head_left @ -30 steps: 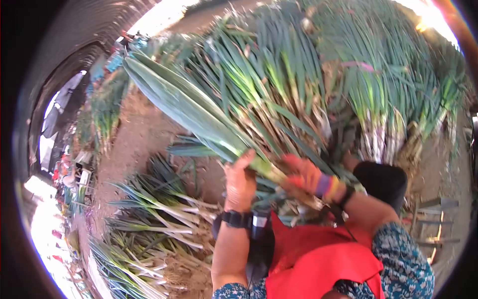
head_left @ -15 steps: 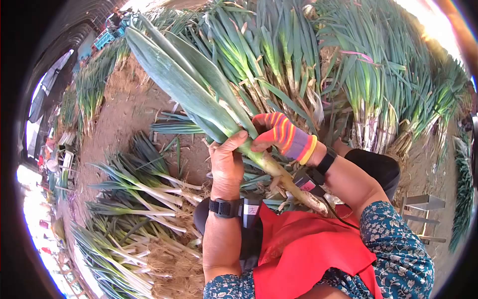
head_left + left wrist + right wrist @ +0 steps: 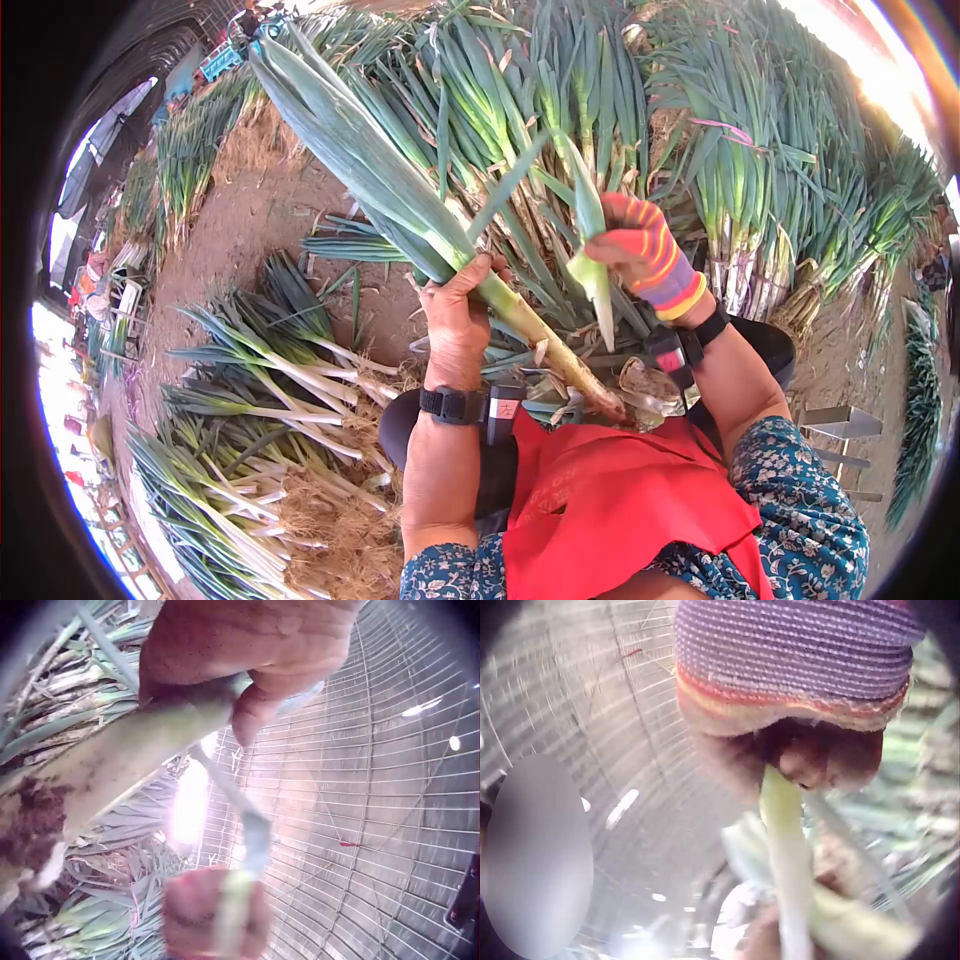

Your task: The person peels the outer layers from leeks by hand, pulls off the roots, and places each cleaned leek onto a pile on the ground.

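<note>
A large green onion (image 3: 545, 340) slants across the head view, its leaves up to the left and its root end down near the apron. My bare left hand (image 3: 455, 325) grips it where the leaves meet the pale stalk. Brown dirt marks the stalk (image 3: 112, 754) in the left wrist view. My right hand (image 3: 648, 255), in a striped glove with bare fingertips, pinches a torn-off leaf (image 3: 588, 205) to the right of the stalk. In the right wrist view the leaf's pale end (image 3: 787, 840) hangs below the gloved fingers.
Several green onions (image 3: 310, 385) lie piled on the dirt floor at left, roots toward me. Thick bundles (image 3: 745, 190) stand along the back and right, one with a pink tie (image 3: 725, 130). A metal stool (image 3: 842, 422) is at right. The red apron (image 3: 620, 490) covers my lap.
My right hand moved from the lower stalk up to the leaf base, then pulled a leaf away to the right. My left hand kept its grip on the green onion.
</note>
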`<state>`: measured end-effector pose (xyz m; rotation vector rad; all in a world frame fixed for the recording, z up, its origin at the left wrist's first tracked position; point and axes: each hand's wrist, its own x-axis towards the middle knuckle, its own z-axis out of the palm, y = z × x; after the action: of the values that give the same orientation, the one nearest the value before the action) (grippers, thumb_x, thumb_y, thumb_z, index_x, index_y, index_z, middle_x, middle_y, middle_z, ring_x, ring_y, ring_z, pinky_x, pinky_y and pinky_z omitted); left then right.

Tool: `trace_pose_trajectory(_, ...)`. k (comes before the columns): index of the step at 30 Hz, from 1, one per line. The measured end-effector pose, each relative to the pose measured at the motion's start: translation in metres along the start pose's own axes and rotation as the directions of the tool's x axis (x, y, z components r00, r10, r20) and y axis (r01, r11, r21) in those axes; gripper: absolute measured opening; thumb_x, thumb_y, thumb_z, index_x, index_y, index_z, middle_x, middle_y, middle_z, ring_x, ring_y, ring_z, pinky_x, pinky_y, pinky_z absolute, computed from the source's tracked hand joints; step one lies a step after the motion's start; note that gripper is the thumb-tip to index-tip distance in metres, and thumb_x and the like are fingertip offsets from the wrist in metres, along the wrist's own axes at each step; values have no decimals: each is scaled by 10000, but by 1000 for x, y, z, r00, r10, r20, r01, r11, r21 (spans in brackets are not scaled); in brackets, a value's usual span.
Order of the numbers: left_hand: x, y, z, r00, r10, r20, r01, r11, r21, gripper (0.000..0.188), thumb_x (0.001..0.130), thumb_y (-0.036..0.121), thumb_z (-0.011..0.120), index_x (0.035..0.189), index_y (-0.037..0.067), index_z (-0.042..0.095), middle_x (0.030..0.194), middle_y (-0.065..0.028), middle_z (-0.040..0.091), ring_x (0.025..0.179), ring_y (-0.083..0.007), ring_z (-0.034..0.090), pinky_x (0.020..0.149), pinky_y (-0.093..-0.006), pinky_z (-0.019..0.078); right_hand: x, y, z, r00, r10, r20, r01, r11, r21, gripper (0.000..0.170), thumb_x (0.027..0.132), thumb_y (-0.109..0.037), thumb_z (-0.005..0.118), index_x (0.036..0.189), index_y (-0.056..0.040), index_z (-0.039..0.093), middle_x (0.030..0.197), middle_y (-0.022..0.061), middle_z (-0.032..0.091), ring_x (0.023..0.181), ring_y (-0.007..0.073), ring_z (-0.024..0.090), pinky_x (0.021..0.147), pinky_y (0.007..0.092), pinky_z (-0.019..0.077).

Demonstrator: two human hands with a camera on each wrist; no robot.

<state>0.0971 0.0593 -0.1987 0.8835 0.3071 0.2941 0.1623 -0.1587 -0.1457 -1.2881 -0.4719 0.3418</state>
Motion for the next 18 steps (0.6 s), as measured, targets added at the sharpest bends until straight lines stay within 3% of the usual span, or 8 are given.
trace_pose_trajectory(1,-6,7,3,999,8,49,-5,998,-66,196,782,15,645,944,-77,586,873,-150,629,822,-257,631,791,-372,520,-5,36,-36,960,-238,150,279,730,-624,246,716,-84,683,941,-2,622,832,80,634,746,191,599,678,297,476)
trace_pose_trajectory(2,-10,11,3,995,19,95,-7,991,-131,213,788,31,650,955,-80,578,896,-154,624,832,-269,629,795,-384,520,-10,70,-66,858,-307,411,451,69,-890,243,734,-123,701,920,8,616,849,123,638,757,255,617,687,322,489)
trace_pose_trajectory(4,-10,11,1,997,38,67,-29,991,-130,234,791,61,663,959,-79,578,931,-159,616,853,-276,625,801,-394,514,-48,108,-74,991,-121,57,61,22,-998,295,750,-207,715,933,4,622,875,177,626,826,334,604,717,361,493)
trace_pose_trajectory(5,-9,12,0,995,62,76,-53,992,-116,232,788,59,663,959,-75,580,926,-158,616,854,-273,624,803,-393,512,-59,107,-66,991,-122,59,62,20,-998,295,750,-207,715,933,4,622,875,177,626,826,334,604,717,361,493)
trace_pose_trajectory(7,-7,12,-1,993,78,86,-69,993,-97,230,785,56,663,959,-71,582,922,-157,616,854,-271,623,806,-393,510,-74,94,-41,998,-29,-50,-19,650,-760,371,753,-297,714,978,-18,619,849,166,627,839,335,606,726,368,496)
trace_pose_trajectory(11,-2,-1,9,987,75,141,-58,991,-118,228,768,77,662,947,-37,581,896,-137,611,840,-257,600,785,-375,491,-53,76,6,866,-452,214,352,246,-903,314,765,-292,691,940,-40,624,773,159,611,688,320,607,584,410,477)
trace_pose_trajectory(14,-7,-3,20,979,81,185,-59,991,-123,235,756,100,657,942,-16,572,873,-132,603,840,-258,587,784,-370,472,-24,62,32,899,-391,198,381,476,-792,254,778,-252,668,888,-31,606,747,175,589,627,344,578,544,421,455)
trace_pose_trajectory(18,-7,0,15,981,53,189,-20,985,-170,222,740,106,638,924,7,561,842,-132,592,820,-262,563,800,-376,438,-16,67,44,905,-347,247,399,489,-776,182,777,-195,649,813,-27,589,716,178,574,624,362,560,538,438,439)
